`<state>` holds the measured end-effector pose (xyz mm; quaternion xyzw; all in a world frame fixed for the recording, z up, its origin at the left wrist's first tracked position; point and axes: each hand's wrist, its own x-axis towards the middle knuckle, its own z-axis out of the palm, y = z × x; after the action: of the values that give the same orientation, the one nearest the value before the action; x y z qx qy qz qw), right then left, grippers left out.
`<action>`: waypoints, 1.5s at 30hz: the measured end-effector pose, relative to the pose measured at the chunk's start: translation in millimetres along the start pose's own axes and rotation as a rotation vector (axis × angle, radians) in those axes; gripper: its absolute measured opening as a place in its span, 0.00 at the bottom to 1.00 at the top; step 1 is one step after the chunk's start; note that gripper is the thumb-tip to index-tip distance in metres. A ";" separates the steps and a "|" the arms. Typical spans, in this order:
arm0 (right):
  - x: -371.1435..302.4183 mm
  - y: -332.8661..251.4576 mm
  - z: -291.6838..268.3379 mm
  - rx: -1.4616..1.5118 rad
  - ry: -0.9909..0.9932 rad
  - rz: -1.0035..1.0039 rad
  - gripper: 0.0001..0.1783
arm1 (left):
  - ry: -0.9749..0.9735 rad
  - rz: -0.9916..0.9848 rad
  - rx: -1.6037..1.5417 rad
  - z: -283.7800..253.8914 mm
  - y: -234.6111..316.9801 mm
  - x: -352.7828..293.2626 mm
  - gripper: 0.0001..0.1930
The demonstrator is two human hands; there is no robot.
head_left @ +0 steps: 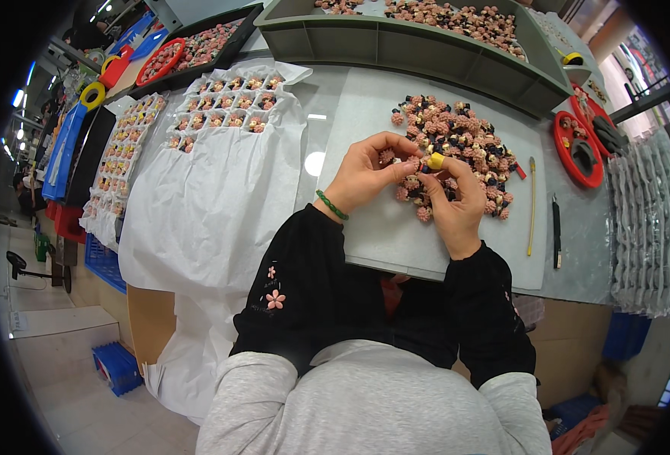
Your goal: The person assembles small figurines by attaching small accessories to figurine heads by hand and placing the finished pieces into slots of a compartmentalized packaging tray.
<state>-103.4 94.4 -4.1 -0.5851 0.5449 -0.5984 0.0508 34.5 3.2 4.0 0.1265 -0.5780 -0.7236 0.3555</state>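
The left hand (367, 171) and the right hand (460, 203) meet near the centre of the frame, above the near left part of a pile of small figurines (471, 144). The fingers of the left hand are bent, and its thumb and index finger close around a small pink figurine (408, 164), which is partly hidden. The right hand is also half curled, its thumb and index fingertip close together beside this piece; I cannot tell if they grip something. A yellow finger cover (435, 161) is on its index finger, and a green bead bracelet (330, 205) is around the left wrist. The pile, pink, dark and cream in colour, lies on a white sheet (373, 235) on the grey table (589, 243). Right of the pile lie a thin yellowish stick (532, 212) and a black pen-like tool (556, 236); farther right are a red round dish (589, 180) and stacked clear plastic trays (646, 220). At the top stands a grey-green crate (411, 47) with more figurines. At the upper left, a white compartment tray holds figurines (236, 120) in rows, its nearer part covered by white paper (206, 197).
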 end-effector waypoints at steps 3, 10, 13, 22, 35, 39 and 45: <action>-0.3 0.0 0.4 0.019 -0.001 0.003 0.14 | -0.019 -0.020 0.014 -1.8 0.3 -0.1 0.12; -1.4 2.0 0.8 0.044 0.011 0.021 0.13 | -0.065 -0.145 -0.019 -4.0 -0.2 -0.2 0.12; 0.0 0.8 0.5 0.027 0.029 -0.001 0.12 | -0.045 -0.121 0.004 -3.9 -0.5 0.6 0.13; 2.7 -3.6 0.0 0.034 0.022 -0.037 0.09 | 0.038 -0.037 -0.052 -3.2 -1.4 -0.5 0.16; -0.8 2.8 -2.0 0.108 -0.038 0.049 0.08 | -0.082 -0.104 0.111 3.3 -2.7 -1.6 0.21; 1.3 3.0 2.0 0.087 -0.048 -0.012 0.06 | -0.040 -0.131 0.083 1.4 0.2 -5.1 0.20; -2.5 1.0 -2.4 0.128 0.049 0.110 0.07 | 0.116 0.056 0.000 11.6 25.3 1.6 0.20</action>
<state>-105.0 97.1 -5.8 -0.5349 0.5382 -0.6424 0.1074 35.8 8.8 31.3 0.1517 -0.5598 -0.7048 0.4085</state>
